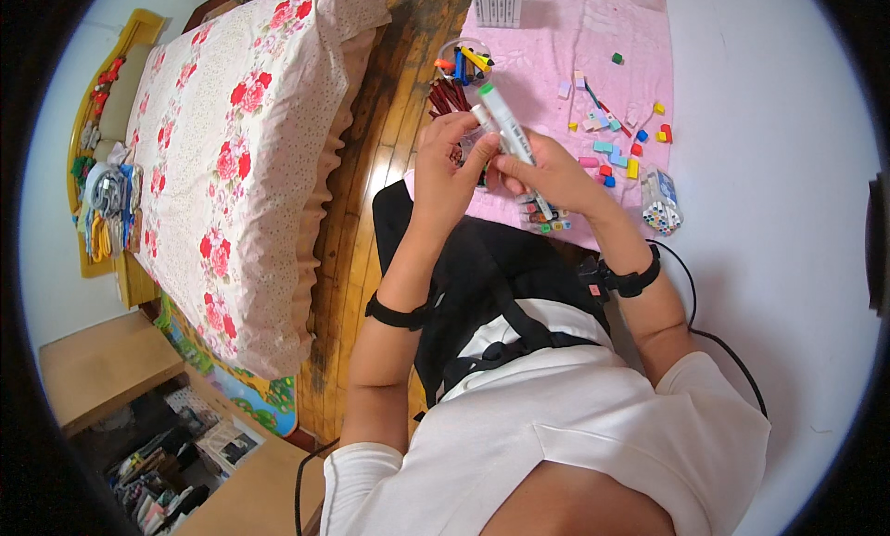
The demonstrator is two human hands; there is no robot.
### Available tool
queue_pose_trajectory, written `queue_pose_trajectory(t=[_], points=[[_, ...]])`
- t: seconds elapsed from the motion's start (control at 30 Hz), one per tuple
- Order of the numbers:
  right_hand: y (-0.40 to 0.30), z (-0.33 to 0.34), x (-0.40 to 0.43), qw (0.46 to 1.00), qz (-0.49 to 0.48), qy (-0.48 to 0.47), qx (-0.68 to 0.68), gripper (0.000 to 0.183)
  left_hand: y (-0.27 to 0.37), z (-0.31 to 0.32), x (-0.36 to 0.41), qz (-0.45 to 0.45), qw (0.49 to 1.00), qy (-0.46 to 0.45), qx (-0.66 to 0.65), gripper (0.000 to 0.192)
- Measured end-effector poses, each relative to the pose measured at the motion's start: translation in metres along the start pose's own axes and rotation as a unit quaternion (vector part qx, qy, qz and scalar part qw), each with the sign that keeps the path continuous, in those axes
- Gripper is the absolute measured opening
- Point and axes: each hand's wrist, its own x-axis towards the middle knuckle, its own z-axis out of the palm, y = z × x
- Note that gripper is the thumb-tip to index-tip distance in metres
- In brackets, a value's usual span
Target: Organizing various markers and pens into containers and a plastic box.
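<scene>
My left hand (448, 164) pinches a slim white marker (484, 121) between thumb and fingers. My right hand (553, 171) grips a longer white marker (514, 143) that has a green end and printed writing. The two markers lie close together and cross near my fingertips; whether they touch is unclear. Beneath my hands is a clear container whose contents are mostly hidden. Just past my left hand, dark red pencils (450, 96) stand in a bunch. Below my right hand sits a group of markers with coloured ends (546, 219), partly covered by my wrist.
A pink cloth (514, 56) covers the table. It bears a round container of thick markers (467, 62), a rack of markers (497, 4), scattered coloured blocks (619, 153), and a pack of white pens (659, 202) by the wall. A flowered bed (236, 153) stands left.
</scene>
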Motion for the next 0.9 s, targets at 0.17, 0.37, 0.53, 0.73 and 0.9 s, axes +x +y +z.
queue_pose_trajectory(t=[0.17, 0.37, 0.53, 0.73, 0.9], points=[[0.007, -0.007, 0.003, 0.997, 0.034, -0.019, -0.074, 0.03, 0.015, -0.001, 0.0, 0.155, 0.963, 0.071, 0.207, 0.028], [0.002, -0.008, -0.004, 0.999, 0.003, -0.046, 0.014, 0.033, 0.015, -0.001, -0.002, -0.099, 0.973, -0.018, -0.206, 0.021], [0.009, -0.025, -0.004, 0.997, 0.055, 0.04, 0.028, 0.042, 0.016, 0.007, 0.0, -0.126, 0.968, -0.045, -0.213, 0.02], [-0.01, -0.014, -0.016, 0.993, 0.098, -0.069, 0.013, 0.057, 0.01, 0.015, -0.002, -0.177, 0.959, -0.114, -0.187, 0.021], [0.001, -0.009, -0.019, 0.999, 0.037, -0.033, 0.013, 0.05, 0.01, 0.015, -0.006, -0.173, 0.952, -0.125, -0.221, 0.017]])
